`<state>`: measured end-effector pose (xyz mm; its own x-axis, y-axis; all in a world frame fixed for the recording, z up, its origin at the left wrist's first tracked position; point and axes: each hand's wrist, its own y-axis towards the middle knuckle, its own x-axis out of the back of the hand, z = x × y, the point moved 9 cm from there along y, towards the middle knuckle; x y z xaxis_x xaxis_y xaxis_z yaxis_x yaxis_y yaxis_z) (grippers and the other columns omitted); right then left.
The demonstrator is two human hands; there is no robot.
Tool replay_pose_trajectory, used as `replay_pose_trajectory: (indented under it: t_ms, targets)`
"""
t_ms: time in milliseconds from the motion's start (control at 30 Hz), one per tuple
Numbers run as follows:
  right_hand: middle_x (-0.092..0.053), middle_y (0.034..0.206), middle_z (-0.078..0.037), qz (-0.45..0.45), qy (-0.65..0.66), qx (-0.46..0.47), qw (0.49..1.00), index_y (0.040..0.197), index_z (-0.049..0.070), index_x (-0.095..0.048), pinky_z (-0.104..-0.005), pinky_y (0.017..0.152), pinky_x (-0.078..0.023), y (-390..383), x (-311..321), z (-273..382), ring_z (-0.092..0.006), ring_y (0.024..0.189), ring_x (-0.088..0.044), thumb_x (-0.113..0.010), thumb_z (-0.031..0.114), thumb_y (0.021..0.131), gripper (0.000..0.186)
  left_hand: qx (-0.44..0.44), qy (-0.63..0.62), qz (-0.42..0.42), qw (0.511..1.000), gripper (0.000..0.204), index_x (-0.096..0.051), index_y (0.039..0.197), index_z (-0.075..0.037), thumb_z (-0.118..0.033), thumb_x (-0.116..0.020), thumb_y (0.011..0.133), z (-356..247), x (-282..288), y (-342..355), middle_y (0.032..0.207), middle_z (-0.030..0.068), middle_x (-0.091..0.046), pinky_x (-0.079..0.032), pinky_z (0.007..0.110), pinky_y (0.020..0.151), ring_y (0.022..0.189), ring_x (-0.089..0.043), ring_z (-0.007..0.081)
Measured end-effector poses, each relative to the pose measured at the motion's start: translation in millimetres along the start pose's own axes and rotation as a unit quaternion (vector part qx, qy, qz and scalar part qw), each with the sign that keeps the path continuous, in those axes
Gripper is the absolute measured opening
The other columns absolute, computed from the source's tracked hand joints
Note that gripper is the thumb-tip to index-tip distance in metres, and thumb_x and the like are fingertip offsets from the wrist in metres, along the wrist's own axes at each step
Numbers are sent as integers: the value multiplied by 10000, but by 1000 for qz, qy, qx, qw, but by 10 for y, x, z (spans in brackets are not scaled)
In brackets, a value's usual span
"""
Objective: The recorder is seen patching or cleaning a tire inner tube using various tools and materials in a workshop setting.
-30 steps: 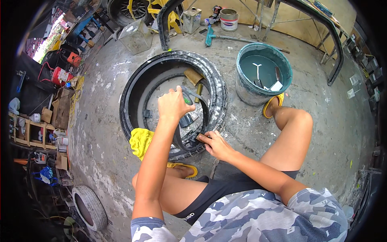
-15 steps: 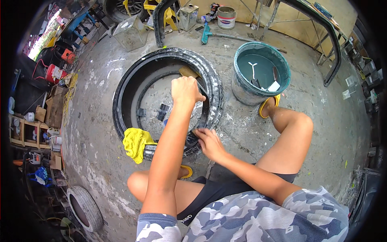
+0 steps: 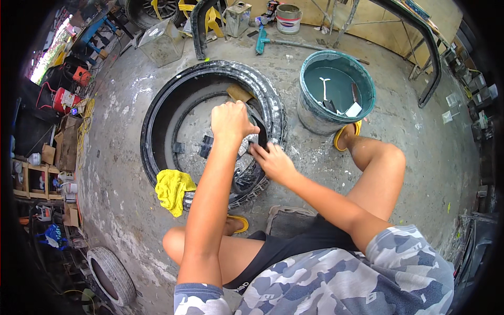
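A large black tyre (image 3: pixel 270 94) lies on its side before me, with brown pieces (image 3: pixel 236 92) and dark patches (image 3: pixel 178 148) inside its ring. My left hand (image 3: pixel 230 119) is closed on a black band, mostly hidden by the hand, at the tyre's right inner side. My right hand (image 3: pixel 274 161) reaches inside that side, fingers bent round a small piece that is too blurred to name, against the band. A crumpled yellow cloth (image 3: pixel 173 191) hangs over the tyre's near left edge.
A teal bucket (image 3: pixel 336 84) of murky liquid with tools stands right of the tyre, by my foot. Behind are a squeegee (image 3: pixel 261 41), cans (image 3: pixel 289 21) and a curved black frame (image 3: pixel 436 63). Another tyre (image 3: pixel 110 275), red equipment (image 3: pixel 65 100) and clutter line the left.
My right hand has moved up along the tyre's inner right side. My left hand rose and moved right, then shifted slightly back left. The whole view has shifted a little.
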<state>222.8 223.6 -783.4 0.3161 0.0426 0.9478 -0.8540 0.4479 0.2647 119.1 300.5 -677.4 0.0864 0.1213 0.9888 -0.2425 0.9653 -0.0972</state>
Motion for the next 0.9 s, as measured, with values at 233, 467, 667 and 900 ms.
replay_pose_trajectory:
  t_ms: [233, 467, 667, 900]
  targets:
    - [-479, 1256, -87, -74, 307, -120, 941, 1289, 56, -488, -421, 915, -438, -471, -156, 423, -356, 1030, -487, -626, -11, 729, 580, -8, 10, -12, 1000, 624, -643, 925, -54, -551, -757, 566, 64, 8, -20, 821, 149, -687, -533, 363, 677, 764, -681, 280]
    - [-572, 1134, -107, -130, 320, -109, 932, 1207, 16, -546, -385, 902, -443, -122, 155, -291, -304, 1026, -538, -604, -9, 765, 446, 13, -8, -43, 999, 654, -622, 988, -59, -541, -744, 563, 186, 13, -228, 821, 153, -675, -531, 379, 675, 768, -677, 290]
    - [-549, 1139, -187, -77, 839, -348, 411, 1386, 39, -332, -351, 717, -547, -614, -38, -337, -284, 874, -641, -423, 32, 886, 509, 76, -34, -37, 996, 723, -616, 1074, -48, -556, -726, 572, 507, -75, -441, 874, 170, -665, -528, 385, 684, 781, -669, 297]
    - [-561, 1134, -177, -55, 835, -356, 416, 1370, 56, -332, -308, 643, -537, -681, -164, -411, -235, 779, -633, -444, 149, 921, 471, 91, -52, -65, 992, 793, -596, 1161, -48, -568, -716, 574, 620, -93, -565, 895, 166, -656, -522, 382, 708, 819, -661, 286]
